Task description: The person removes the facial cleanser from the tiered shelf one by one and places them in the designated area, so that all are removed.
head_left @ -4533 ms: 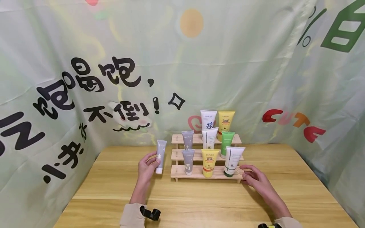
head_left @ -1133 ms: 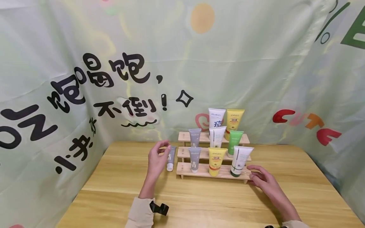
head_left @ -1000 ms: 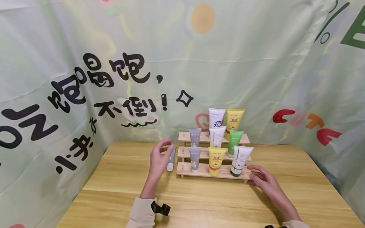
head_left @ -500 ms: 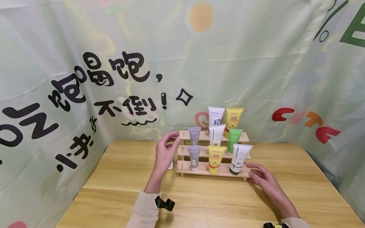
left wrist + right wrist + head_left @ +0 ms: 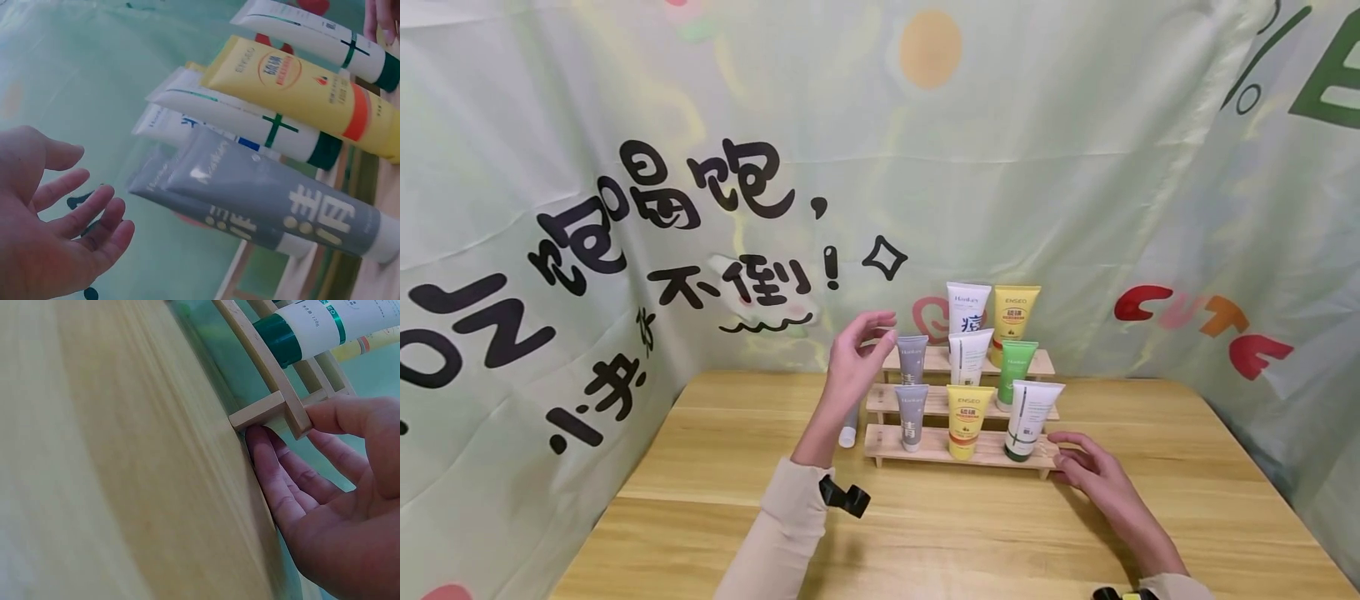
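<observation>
My left hand (image 5: 859,358) is raised at the rack's upper left with fingers loosely bent, close to the grey tube (image 5: 912,358) on the middle tier. In the left wrist view, a gap separates its fingers (image 5: 103,215) from the grey tubes. Partly behind that wrist, another grey tube (image 5: 847,435) is on the table left of the rack. With my right hand (image 5: 1093,475) I hold the right end of the wooden three-tier rack (image 5: 977,451); thumb and fingers lie around the plank end and leg (image 5: 259,412) in the right wrist view.
On the front tier stand a grey tube (image 5: 912,417), a yellow tube (image 5: 966,421) and a white tube (image 5: 1030,421). Behind are white (image 5: 970,354) and green (image 5: 1017,375) tubes, then white (image 5: 966,304) and yellow (image 5: 1017,312) ones. A printed curtain (image 5: 1060,208) hangs behind the table (image 5: 955,533).
My left hand held the outer grey tube earlier; it has let go and moved up and right towards the rack's upper tiers. The right hand stays at the rack's end.
</observation>
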The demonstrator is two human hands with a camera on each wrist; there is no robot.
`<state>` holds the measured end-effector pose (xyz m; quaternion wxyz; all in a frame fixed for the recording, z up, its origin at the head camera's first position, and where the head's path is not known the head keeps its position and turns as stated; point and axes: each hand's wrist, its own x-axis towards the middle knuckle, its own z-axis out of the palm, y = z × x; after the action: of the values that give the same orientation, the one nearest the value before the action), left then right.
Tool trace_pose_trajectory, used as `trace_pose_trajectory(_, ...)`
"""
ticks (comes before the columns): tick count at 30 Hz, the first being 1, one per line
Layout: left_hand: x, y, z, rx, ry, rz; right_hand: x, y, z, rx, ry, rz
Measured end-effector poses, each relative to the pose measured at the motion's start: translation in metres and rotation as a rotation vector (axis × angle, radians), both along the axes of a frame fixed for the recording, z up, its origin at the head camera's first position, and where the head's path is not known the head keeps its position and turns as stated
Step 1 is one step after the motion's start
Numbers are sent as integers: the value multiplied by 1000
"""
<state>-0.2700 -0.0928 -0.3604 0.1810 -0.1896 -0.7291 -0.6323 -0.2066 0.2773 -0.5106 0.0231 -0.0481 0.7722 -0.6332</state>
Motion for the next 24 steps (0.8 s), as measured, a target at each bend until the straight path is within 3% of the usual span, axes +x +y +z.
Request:
trace_pose_trajectory(9, -13, 16, 18, -1, -18, -40, 2, -1, 1, -10, 6, -12)
trace_pose_trajectory(18, -28, 32, 32, -107, -15, -59, 1, 0, 2, -13, 13, -10)
trace_pose_trajectory(24, -35, 38, 36, -136, -33, -66, 2, -1, 0, -5, 4, -17)
